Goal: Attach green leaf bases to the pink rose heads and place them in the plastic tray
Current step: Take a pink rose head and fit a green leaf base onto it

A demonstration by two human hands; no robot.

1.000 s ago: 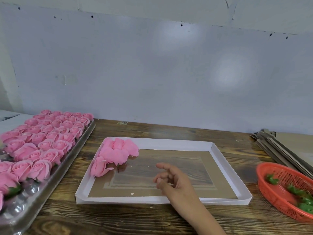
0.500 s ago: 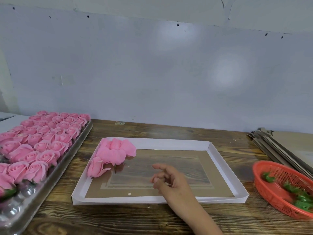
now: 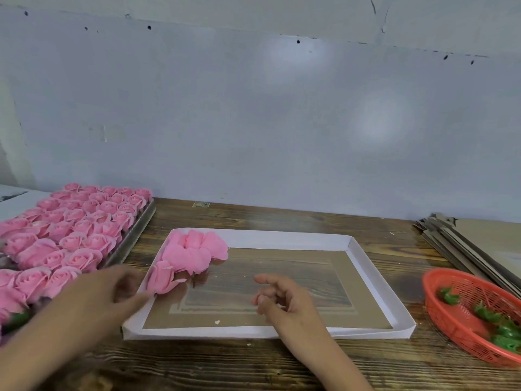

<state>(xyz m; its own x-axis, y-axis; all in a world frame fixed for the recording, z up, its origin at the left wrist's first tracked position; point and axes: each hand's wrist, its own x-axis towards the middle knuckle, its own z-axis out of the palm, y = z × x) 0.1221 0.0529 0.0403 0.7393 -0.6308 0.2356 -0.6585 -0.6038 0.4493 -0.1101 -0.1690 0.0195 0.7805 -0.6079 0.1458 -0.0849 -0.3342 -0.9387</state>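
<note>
Both hands hold nothing: right hand (image 3: 284,299) loosely curled at frame centre; left hand (image 3: 112,289), blurred, relaxed, newly entered lower left beside tray (image 3: 375,280).

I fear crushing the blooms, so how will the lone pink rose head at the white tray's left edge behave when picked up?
The rose head looks soft and probably very light, its thin petals likely denting under a firm pinch. It leans over the white tray wall, so a nudge may tip or roll it. The left hand is close by.

white tray (image 3: 375,280) floor bare right of rose cluster (image 3: 194,252)
</note>
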